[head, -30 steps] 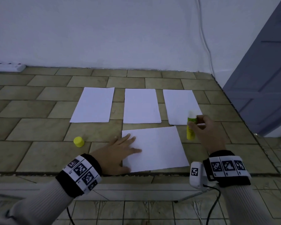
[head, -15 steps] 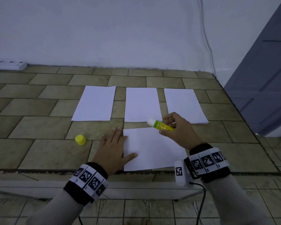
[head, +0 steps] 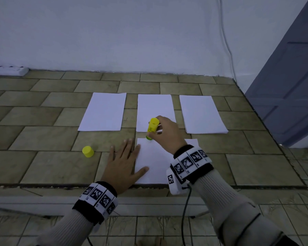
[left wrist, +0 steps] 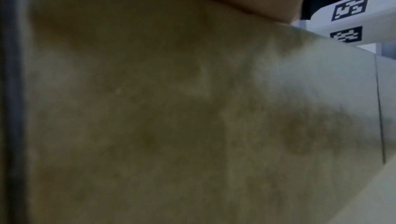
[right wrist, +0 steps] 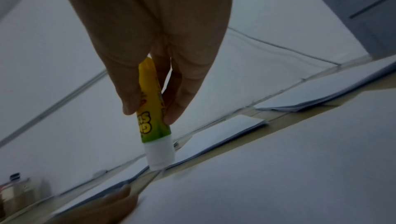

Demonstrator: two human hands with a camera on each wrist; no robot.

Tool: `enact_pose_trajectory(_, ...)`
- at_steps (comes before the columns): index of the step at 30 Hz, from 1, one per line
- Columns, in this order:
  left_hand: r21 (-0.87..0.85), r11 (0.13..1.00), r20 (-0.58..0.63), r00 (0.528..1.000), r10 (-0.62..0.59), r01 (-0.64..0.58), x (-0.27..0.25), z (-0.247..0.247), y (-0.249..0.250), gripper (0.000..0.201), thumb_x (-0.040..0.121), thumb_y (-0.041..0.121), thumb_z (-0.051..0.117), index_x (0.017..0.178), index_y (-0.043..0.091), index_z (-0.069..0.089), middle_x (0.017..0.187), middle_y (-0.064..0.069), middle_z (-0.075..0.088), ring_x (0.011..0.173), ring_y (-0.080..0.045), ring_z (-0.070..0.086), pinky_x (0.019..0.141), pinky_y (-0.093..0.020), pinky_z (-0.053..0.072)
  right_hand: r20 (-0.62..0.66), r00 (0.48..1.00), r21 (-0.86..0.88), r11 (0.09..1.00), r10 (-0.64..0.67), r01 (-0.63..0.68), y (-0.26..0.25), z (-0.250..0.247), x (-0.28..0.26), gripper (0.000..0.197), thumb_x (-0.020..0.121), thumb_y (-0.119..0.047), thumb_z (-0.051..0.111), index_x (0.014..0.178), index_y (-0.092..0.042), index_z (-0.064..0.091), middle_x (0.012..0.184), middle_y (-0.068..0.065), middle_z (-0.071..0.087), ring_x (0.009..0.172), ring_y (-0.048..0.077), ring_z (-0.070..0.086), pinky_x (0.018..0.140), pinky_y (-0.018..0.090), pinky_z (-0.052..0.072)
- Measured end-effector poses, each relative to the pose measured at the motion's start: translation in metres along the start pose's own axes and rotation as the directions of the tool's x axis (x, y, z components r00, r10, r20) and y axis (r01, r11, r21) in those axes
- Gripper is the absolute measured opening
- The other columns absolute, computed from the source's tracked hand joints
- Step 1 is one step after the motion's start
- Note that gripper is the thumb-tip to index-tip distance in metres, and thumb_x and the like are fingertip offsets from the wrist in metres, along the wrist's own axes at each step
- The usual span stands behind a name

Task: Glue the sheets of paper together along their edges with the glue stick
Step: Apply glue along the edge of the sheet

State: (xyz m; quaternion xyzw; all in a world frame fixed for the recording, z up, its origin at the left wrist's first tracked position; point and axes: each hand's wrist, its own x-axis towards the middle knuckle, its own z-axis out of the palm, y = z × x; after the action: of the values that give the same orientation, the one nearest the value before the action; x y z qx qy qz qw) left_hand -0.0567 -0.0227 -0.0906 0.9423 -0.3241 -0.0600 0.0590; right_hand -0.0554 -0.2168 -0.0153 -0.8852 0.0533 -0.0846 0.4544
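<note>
A white sheet lies nearest me on the tiled counter. My left hand rests flat on its left edge with fingers straight. My right hand pinches a yellow-green glue stick, tip down at the sheet's far left corner. In the right wrist view the glue stick points its white end at the near sheet, by its far edge. Three more white sheets lie in a row behind: left, middle, right. The left wrist view shows only blurred tile.
The yellow cap stands on the tiles left of my left hand. A white power strip lies at the far left by the wall. The counter's front edge runs just below the near sheet. A grey door stands at the right.
My right hand carried the glue stick leftward from the near sheet's right side, turned it tip down and brought it to the far left corner. The left hand stayed on the sheet's left edge, turning slightly.
</note>
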Motion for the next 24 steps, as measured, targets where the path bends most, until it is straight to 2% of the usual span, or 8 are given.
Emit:
enact_pose_trajectory(5, 0.009, 1.0, -0.001, 1.0, -0.011, 0.011, 0.0, 0.0, 0.0, 0.103, 0.073, 0.086, -0.015, 0.156, 0.027, 0.003, 0.162, 0.0, -0.011, 0.149, -0.017, -0.013, 0.117, -0.05, -0.013, 0.06, 0.997, -0.131, 0.989, -0.055, 0.062, -0.003, 0.019, 0.012, 0.028, 0.08, -0.017, 0.074, 0.098, -0.008, 0.055, 0.098, 0.011, 0.064, 0.09, 0.027, 0.061, 0.081, 0.042, 0.052)
enact_pose_trajectory(10, -0.016, 1.0, -0.025, 1.0, -0.001, 0.001, 0.001, 0.003, -0.002, 0.101, 0.077, 0.086, -0.009, 0.156, 0.026, 0.011, 0.163, -0.002, -0.003, 0.15, -0.018, -0.008, 0.118, -0.053, -0.007, 0.112, 0.992, -0.216, 0.973, -0.058, 0.081, -0.009, 0.027, 0.018, 0.029, 0.081, -0.017, 0.071, 0.102, -0.005, 0.055, 0.102, 0.015, 0.062, 0.095, 0.031, 0.059, 0.083, 0.042, 0.049)
enact_pose_trajectory(14, -0.022, 1.0, -0.036, 0.999, 0.001, -0.002, 0.001, 0.002, -0.001, 0.103, 0.076, 0.087, -0.01, 0.155, 0.026, 0.012, 0.163, -0.001, -0.003, 0.149, -0.017, -0.009, 0.118, -0.053, -0.007, 0.131, 0.99, -0.265, 0.96, -0.053, 0.086, -0.012, 0.026, 0.02, 0.03, 0.083, -0.018, 0.07, 0.104, -0.004, 0.053, 0.104, 0.016, 0.061, 0.096, 0.032, 0.058, 0.083, 0.041, 0.049)
enact_pose_trajectory(20, 0.003, 1.0, -0.029, 1.0, -0.01, 0.01, 0.0, 0.003, -0.001, 0.102, 0.076, 0.085, -0.01, 0.156, 0.025, 0.012, 0.163, -0.003, 0.0, 0.15, -0.018, -0.006, 0.118, -0.053, -0.008, 0.094, 0.996, -0.32, 0.947, 0.007, 0.024, 0.0, 0.003, 0.013, 0.03, 0.086, -0.019, 0.067, 0.106, -0.003, 0.052, 0.106, 0.015, 0.059, 0.097, 0.03, 0.056, 0.082, 0.04, 0.047)
enact_pose_trajectory(24, 0.03, 0.999, -0.011, 1.0, -0.02, 0.02, 0.001, 0.003, -0.001, 0.103, 0.074, 0.085, -0.015, 0.156, 0.025, 0.006, 0.163, -0.001, -0.005, 0.15, -0.017, -0.01, 0.118, -0.052, -0.009, 0.021, 0.999, -0.262, 0.965, 0.042, -0.035, 0.021, -0.026, 0.001, 0.02, 0.082, -0.014, 0.068, 0.092, -0.007, 0.051, 0.094, 0.013, 0.062, 0.087, 0.029, 0.059, 0.079, 0.043, 0.05)
